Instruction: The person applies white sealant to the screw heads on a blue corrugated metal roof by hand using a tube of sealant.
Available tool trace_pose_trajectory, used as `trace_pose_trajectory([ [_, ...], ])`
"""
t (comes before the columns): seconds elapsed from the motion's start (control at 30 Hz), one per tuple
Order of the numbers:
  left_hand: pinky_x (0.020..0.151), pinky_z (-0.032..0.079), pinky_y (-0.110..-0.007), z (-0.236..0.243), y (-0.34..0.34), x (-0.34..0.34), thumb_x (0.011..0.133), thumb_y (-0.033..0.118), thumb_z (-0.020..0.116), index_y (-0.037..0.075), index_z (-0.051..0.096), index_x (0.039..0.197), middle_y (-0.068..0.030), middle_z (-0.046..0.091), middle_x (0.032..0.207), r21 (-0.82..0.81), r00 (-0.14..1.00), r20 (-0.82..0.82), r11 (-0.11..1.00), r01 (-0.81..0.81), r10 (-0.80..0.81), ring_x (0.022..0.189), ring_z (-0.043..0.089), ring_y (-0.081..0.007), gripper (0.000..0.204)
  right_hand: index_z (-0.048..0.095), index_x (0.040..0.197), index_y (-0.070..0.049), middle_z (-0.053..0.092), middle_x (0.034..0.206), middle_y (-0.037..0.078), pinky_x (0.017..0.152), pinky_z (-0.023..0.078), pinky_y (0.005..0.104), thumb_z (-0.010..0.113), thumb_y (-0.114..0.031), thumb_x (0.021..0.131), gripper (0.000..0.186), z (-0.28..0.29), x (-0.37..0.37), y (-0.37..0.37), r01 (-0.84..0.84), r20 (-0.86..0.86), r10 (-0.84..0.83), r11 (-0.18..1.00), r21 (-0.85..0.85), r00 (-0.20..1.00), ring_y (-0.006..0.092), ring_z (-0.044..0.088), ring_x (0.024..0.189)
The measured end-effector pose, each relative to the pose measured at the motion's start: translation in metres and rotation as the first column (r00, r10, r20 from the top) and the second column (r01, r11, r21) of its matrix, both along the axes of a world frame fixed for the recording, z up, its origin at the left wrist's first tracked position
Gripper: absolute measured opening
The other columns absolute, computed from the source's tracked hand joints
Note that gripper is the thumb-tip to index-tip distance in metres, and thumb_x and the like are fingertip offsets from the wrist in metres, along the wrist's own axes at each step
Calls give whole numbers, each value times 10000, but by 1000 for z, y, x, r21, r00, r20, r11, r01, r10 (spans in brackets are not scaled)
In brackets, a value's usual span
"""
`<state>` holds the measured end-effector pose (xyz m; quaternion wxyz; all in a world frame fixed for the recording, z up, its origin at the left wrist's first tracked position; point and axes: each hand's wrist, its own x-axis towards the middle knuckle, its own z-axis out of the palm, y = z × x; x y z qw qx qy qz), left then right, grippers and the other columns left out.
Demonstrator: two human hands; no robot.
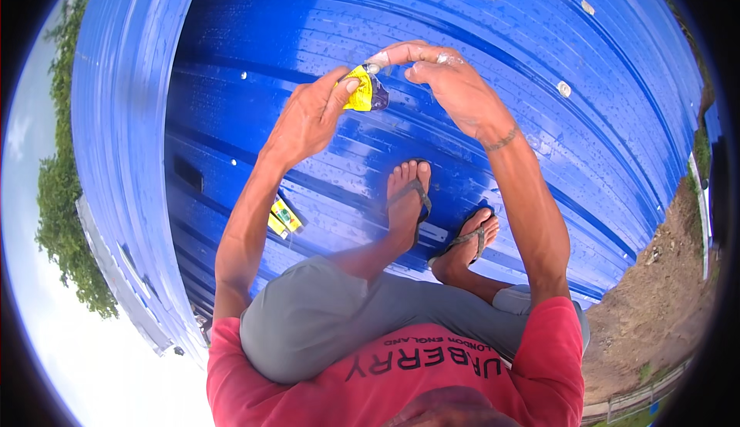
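Note:
My left hand point(310, 117) pinches a small, crumpled yellow-and-dark packet point(359, 102) between thumb and fingers, just above the blue ribbed metal roof point(331, 173). From the other side my right hand point(455, 88) reaches across, its index finger stretched toward the packet's top edge. A whitish smear sits at that fingertip, and more white stuff marks the knuckles. The right thumb stands apart from the index finger, and nothing shows gripped between them. Whether the fingertip touches the packet or only hovers beside it, I cannot tell.
A yellow-and-green small box point(285, 215) lies on the roof beside my left forearm. White blobs point(563, 89) dot the sheets. My feet, in flip-flops point(420, 196), rest on the ribs. Along the left rises a blue metal wall point(123, 103); bare ground point(655, 296) lies beyond the roof's right edge.

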<state>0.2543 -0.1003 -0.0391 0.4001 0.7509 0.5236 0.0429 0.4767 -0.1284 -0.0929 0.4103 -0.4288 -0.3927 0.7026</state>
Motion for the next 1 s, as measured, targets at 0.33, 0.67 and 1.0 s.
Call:
trace_pose_trajectory([
  [0.33,612,441,-476,4,-1,11,1061,336,459,36,611,1143,-233,611,714,12,992,-125,999,35,-33,673,594,-430,346,721,1109,-27,648,1174,68,1002,355,319,468,-28,811,391,-17,2,2,-33,-43,31,999,-31,999,179,495,1112],
  [0.67,690,502,-418,40,34,-39,1066,437,417,5,589,1141,-178,624,766,212,933,-285,964,-162,220,724,637,-301,471,663,1172,-43,636,1179,113,990,420,372,467,-10,844,384,-4,16,42,92,-399,-26,985,148,917,222,560,1098],
  [1.0,689,475,-286,133,21,-173,980,313,486,57,497,1382,-29,582,866,-181,856,-510,964,-196,79,766,549,-126,477,602,1259,-66,619,1099,104,852,491,362,487,7,831,449,-7,-39,85,431,-550,-469,878,-207,691,233,590,950],
])
